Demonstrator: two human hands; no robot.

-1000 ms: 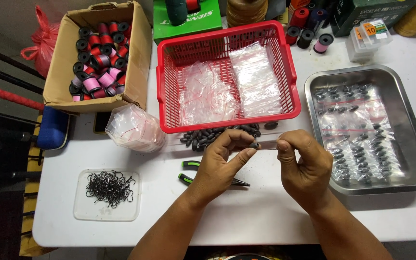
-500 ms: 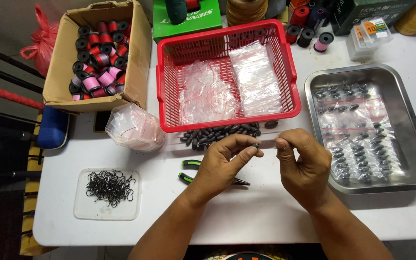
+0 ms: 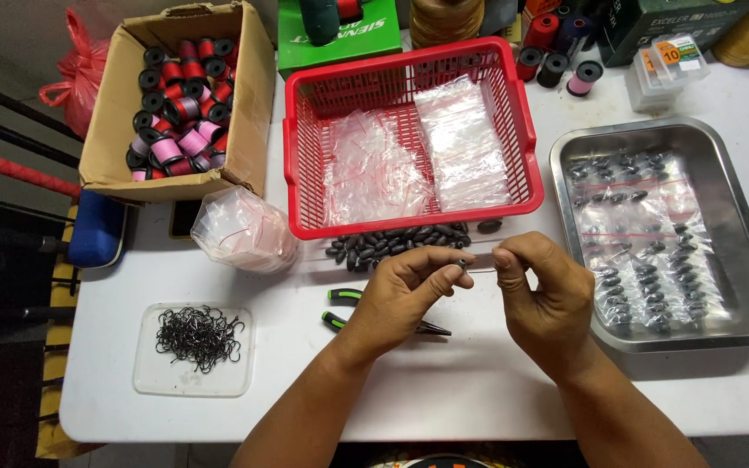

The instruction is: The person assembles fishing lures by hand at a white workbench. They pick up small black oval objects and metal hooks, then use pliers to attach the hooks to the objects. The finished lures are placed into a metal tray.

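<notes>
Two hands (image 3: 478,290), small dark sinker (image 3: 461,264) pinched in left fingertips

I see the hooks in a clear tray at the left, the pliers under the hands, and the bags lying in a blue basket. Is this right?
Not quite: the basket is red, not blue, as the head view shows. The rest holds: the hooks sit in the clear tray at the left, the pliers lie under the hands, and the bags lie in the basket.

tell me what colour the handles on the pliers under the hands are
Green and black, on the pliers lying beneath the left hand; head view.
</notes>
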